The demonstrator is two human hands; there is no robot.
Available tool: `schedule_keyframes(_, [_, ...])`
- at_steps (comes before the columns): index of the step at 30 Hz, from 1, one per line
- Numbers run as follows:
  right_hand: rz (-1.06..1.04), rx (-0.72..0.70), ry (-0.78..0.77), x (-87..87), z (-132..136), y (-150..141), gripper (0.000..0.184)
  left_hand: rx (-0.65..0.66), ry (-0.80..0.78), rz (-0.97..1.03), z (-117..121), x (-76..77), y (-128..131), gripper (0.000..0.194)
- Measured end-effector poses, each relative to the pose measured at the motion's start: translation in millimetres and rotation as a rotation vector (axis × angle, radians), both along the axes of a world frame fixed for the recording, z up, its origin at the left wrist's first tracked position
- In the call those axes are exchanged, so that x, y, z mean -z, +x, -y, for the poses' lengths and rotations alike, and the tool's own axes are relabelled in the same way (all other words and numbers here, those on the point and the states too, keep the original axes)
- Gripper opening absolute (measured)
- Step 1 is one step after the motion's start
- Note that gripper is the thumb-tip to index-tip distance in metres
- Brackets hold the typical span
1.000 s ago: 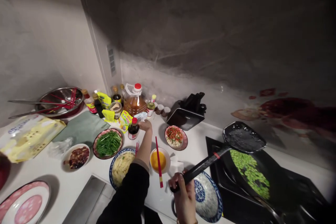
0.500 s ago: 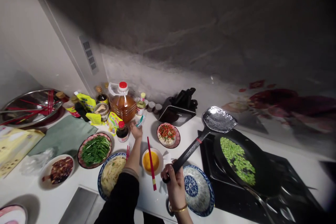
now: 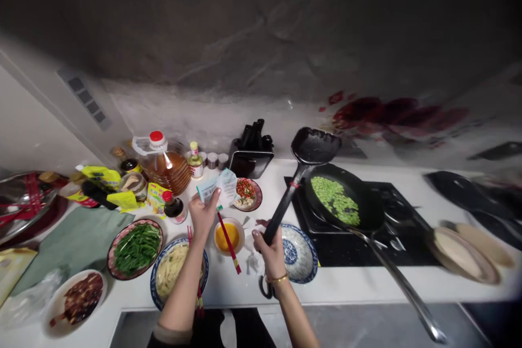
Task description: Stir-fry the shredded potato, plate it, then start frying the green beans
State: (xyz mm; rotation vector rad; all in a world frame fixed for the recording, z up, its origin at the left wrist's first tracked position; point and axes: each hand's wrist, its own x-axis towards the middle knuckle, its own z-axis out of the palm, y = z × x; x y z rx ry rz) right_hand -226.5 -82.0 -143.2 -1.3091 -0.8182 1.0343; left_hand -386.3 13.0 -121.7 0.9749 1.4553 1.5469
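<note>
My left hand [image 3: 203, 215] is closed on a small white and light-blue packet [image 3: 219, 188], lifted above the counter near a bowl of yellow liquid [image 3: 228, 235] with red chopsticks [image 3: 228, 236] across it. My right hand [image 3: 269, 249] grips the handle of a black spatula [image 3: 304, 166], whose blade is raised at the back edge of a black pan [image 3: 353, 204] of green beans [image 3: 335, 200] on the stove. A blue-patterned empty bowl [image 3: 302, 246] sits just right of my right hand.
On the white counter [image 3: 326, 285] stand a plate of green stalks [image 3: 136, 247], a bowl of pale shreds [image 3: 173, 272], a dish of dark meat [image 3: 77, 299], an oil jug [image 3: 165, 161], sauce bottles, a knife block [image 3: 250, 152] and a chopped-chili dish [image 3: 247, 192]. Stacked plates [image 3: 465, 253] lie right.
My left hand picked the packet up from beside the bottles and drew it back toward me. The view swung right; the spatula stayed raised over the pan's edge.
</note>
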Motion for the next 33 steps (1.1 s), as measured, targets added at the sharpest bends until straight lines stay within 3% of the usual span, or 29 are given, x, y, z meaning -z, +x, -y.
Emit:
schedule_keyframes(3, [0.110,-0.007,0.054,-16.8,6.7,11.9,0.048,0.163,-0.061,0.231,39.5,-33.2,25.2,0.031])
schedule_keyframes(6, [0.131,0.053,0.128,-23.0,26.2,25.3,0.048,0.233,-0.135,0.418,70.3,-48.2,51.9,0.032])
schedule_keyframes(9, [0.046,0.122,0.136,-18.7,50.0,39.7,0.046,0.329,-0.169,0.470,91.2,-50.9,67.6,0.037])
schedule_keyframes(13, [-0.164,0.082,0.163,-15.2,73.0,60.5,0.046,0.789,-0.194,0.406,115.5,-48.3,72.5,0.052])
schedule_keyframes(15, [-0.218,0.063,0.177,-17.7,80.7,72.0,0.048,0.937,-0.175,0.312,130.3,-47.0,81.5,0.062])
schedule_keyframes(17, [-0.223,0.069,0.170,-21.8,88.1,85.6,0.049,0.901,-0.139,0.216,146.3,-46.1,101.5,0.060])
schedule_keyframes(20, [-0.154,0.082,0.138,-30.1,103.0,115.1,0.047,0.708,-0.086,0.119,166.5,-45.0,147.4,0.042])
schedule_keyframes(24, [-0.009,0.111,0.057,-44.2,135.4,176.3,0.040,0.489,-0.018,0.008,174.5,-49.4,206.6,0.037])
schedule_keyframes(29, [0.133,0.200,-0.031,-54.5,188.6,255.2,0.044,0.276,0.094,-0.222,145.5,-77.4,253.0,0.041])
schedule_keyframes(33, [0.129,0.288,-0.054,-53.6,220.7,291.5,0.045,0.328,0.218,-0.534,97.1,-110.1,285.5,0.045])
